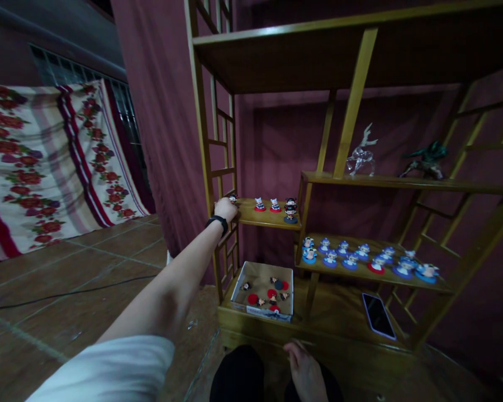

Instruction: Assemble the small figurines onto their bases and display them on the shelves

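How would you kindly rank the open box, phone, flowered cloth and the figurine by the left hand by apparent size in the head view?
Flowered cloth
Open box
Phone
Figurine by left hand, partly hidden

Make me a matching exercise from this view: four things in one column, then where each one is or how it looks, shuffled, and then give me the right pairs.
Things
1. Left hand
2. Cardboard box
3. Smartphone
4. Deer figurine

Places and looks
A. Lying flat, with a dark screen facing up
B. Clear and see-through, with antlers
C. Reaching to a small dark-haired figurine at the left end of a shelf
D. Open-topped, with loose figurines lying inside

Right pairs: 1-C, 2-D, 3-A, 4-B
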### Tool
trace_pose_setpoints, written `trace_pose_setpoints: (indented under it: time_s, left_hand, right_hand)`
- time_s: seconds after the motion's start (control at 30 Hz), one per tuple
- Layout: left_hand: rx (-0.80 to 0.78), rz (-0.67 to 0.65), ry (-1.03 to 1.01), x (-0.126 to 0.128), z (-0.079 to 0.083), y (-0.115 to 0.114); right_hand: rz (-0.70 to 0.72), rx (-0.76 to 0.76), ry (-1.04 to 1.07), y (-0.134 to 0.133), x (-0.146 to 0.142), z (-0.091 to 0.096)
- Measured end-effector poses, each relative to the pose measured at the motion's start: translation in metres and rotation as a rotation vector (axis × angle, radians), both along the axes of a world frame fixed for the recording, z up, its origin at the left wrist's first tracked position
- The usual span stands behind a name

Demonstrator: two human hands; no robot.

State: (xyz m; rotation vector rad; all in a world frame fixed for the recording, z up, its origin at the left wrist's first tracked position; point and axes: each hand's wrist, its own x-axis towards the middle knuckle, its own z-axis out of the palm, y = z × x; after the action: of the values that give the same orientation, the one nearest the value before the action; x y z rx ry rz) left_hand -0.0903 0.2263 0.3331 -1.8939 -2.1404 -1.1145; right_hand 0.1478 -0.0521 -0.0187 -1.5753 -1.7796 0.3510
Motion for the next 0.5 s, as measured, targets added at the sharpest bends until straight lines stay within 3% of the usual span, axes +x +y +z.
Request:
trace_pose_setpoints:
  time_s: [0.2,0.5]
  left_hand:
    - [0.017,0.068,-0.127,0.005,0.0,-0.009]
    - [0.027,0.107,-0.135,0.008,0.0,-0.011]
  right_hand:
    - [0.029,-0.02,-0.008,-0.003,0.0,0.006]
    - [0.037,-0.055,0.033,-0.008,0.001,0.018]
